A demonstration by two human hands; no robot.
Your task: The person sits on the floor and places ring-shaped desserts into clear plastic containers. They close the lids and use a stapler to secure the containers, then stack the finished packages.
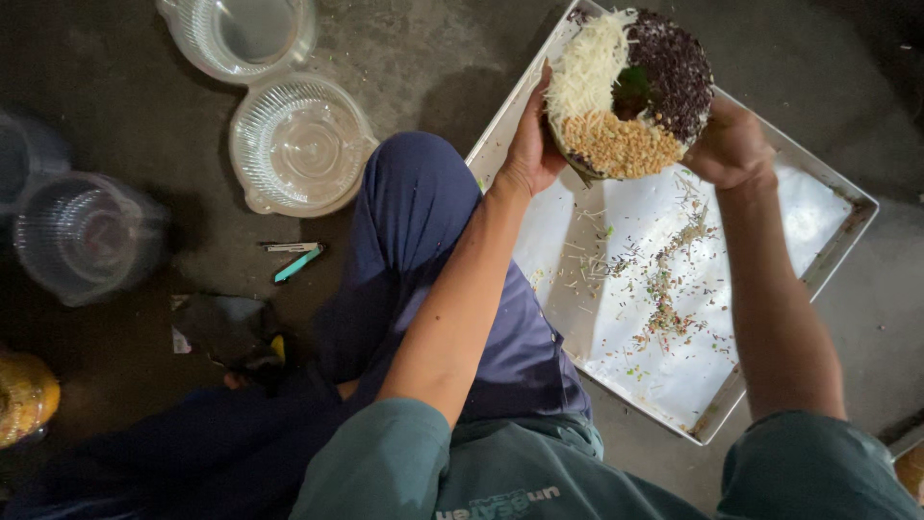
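A round cake (630,91) is held up between both hands above a metal tray (837,241). Its top is covered in sections of white shreds, brown crumbled nuts and dark chocolate sprinkles, with a green spot in the middle. My left hand (529,144) grips its left side. On its right side my right hand (730,146) cups the edge. The tray is lined with white paper strewn with fallen sprinkles and crumbs (664,289).
An open clear plastic clamshell container (298,144) lies on the dark floor at the upper left. A stack of clear containers (87,236) stands at the far left. A teal utility knife (296,263) lies beside my blue-trousered knee (414,212). A yellow object (24,395) sits at the left edge.
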